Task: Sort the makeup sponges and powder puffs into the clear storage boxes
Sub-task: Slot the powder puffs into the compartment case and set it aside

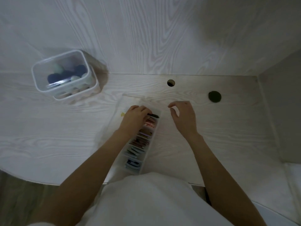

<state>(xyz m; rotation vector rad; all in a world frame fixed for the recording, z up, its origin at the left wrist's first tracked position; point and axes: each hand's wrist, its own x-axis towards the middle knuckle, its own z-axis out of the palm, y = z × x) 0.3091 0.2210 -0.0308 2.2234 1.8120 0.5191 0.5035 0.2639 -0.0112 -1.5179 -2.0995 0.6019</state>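
Observation:
A long clear divided box (pixel 147 153) lies on the white desk in front of me, its compartments filled with flat puffs in pink, brown, grey and blue. My left hand (pixel 134 119) reaches into its far end and its curled fingers pinch a dark puff (pixel 154 115) at the farthest compartment. My right hand (pixel 183 115) hovers just right of the box with loosely curled fingers and holds nothing. A clear tub (pixel 65 75) at the far left holds dark blue and pale green round sponges.
A clear plastic bag (pixel 130 101) lies under the far end of the divided box. A dark round puff (pixel 214 96) sits on the desk at the right, near a cable hole (pixel 171 83). A wall closes off the desk at the right.

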